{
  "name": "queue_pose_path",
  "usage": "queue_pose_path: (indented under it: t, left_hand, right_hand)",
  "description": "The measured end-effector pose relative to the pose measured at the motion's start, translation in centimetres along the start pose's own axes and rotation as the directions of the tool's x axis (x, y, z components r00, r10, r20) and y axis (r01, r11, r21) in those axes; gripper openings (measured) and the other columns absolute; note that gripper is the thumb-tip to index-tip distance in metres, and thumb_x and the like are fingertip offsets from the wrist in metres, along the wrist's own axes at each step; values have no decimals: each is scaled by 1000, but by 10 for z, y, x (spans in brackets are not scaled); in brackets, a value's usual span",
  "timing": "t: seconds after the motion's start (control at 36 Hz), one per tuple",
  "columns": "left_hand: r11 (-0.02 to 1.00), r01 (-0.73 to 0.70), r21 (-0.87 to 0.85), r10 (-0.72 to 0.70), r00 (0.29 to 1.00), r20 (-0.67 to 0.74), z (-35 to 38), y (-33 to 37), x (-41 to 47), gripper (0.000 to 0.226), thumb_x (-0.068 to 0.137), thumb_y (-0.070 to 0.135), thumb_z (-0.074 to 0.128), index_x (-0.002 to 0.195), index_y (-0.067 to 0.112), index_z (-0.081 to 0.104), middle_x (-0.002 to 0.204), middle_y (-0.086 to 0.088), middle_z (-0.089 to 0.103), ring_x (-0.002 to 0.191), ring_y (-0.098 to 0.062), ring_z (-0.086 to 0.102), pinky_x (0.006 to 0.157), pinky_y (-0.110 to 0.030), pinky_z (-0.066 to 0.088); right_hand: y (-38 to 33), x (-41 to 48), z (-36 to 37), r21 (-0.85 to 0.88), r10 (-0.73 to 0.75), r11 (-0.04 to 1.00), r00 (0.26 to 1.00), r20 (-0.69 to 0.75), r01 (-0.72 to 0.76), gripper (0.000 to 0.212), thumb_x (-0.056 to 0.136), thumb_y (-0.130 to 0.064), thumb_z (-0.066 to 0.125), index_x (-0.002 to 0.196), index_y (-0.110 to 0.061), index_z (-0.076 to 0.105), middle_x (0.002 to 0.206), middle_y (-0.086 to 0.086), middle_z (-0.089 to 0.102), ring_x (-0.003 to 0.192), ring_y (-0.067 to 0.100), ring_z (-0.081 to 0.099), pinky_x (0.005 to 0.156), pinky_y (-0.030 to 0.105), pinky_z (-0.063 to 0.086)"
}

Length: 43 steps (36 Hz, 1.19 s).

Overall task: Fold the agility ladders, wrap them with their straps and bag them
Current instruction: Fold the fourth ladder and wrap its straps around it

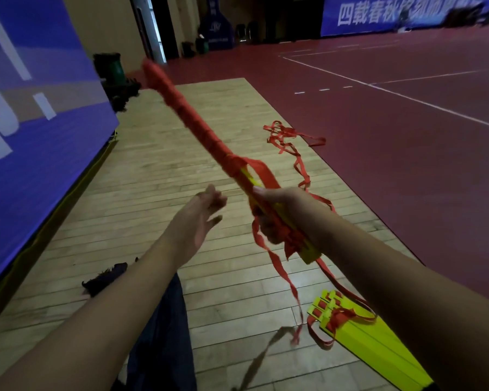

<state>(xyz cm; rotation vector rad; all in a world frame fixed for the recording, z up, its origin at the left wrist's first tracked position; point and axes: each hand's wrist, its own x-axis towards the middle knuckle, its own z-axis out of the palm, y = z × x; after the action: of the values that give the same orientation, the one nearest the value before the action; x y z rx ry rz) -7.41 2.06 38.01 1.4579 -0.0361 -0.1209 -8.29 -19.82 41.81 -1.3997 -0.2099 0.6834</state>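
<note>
The right hand grips the lower end of a folded ladder bundle, mostly wound in red strap and raised slantwise over the wooden floor. The left hand hangs apart from it, fingers loosely spread and motion-blurred. Loose strap trails on the floor beyond. A second yellow ladder lies at lower right, partly hidden by the right forearm.
</note>
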Motion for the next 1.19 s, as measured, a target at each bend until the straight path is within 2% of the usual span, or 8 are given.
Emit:
queue_pose_path:
  t: [0.08,0.22,0.33,0.42,0.53,0.64,0.97,1.19]
  left_hand:
    - [996,-11,-92,23,991,132,9,4,-2,129,45,89,69,149,20,38,154,6,43,145,-13,34,119,-39,25]
    - [945,68,-319,51,935,351,17,10,-8,109,53,69,83,145,21,49,134,-7,64,121,-20,63,79,-28,58]
    - [936,51,-349,81,931,355,16,17,-15,85,61,55,83,122,3,56,89,-10,74,65,-16,73,60,-25,58]
    - [991,3,-132,33,962,272,6,16,-10,77,59,67,83,103,6,65,88,-10,70,84,-26,70,72,-30,58]
    - [998,3,63,-15,981,192,-3,16,-11,80,61,72,78,95,5,55,67,-2,56,59,-16,53,56,-25,49]
    - [993,108,55,-117,971,207,-7,20,-16,56,80,52,62,101,1,51,58,-1,54,48,-12,50,48,-21,44]
    - [981,187,49,-193,940,281,-21,26,-27,27,86,16,57,110,4,62,104,-15,72,89,-29,74,68,-32,59]
    - [974,209,90,-225,940,256,-15,29,-26,17,101,0,45,102,2,62,70,0,68,60,-6,64,57,-19,51]
  right_hand:
    - [3,2,6,101,73,990,973,220,-97,34,92,-40,60,97,-6,54,71,1,51,56,13,50,52,23,45]
    - [11,4,23,221,121,942,867,483,-254,39,89,-45,57,94,-6,54,63,-2,45,54,11,47,50,22,43]
    - [11,6,23,229,130,930,842,524,-287,40,90,-46,55,96,-6,53,63,-3,45,54,10,46,50,21,42]
    - [10,7,18,186,152,945,868,473,-267,38,94,-46,50,94,-8,53,63,-4,47,53,9,47,50,21,43]
    - [10,7,18,71,199,971,932,304,-230,39,93,-47,51,93,-9,53,64,-3,47,53,10,46,50,21,42]
    - [13,9,25,-41,165,986,975,148,-160,39,95,-46,54,91,-8,56,66,-2,50,53,10,47,50,21,41]
    - [17,9,27,-266,7,964,1000,30,1,42,81,-56,68,87,-14,69,73,1,61,63,16,57,59,30,46]
    - [13,3,36,-433,-134,897,987,-83,85,34,88,-45,72,82,-13,64,70,5,58,51,14,55,47,25,45]
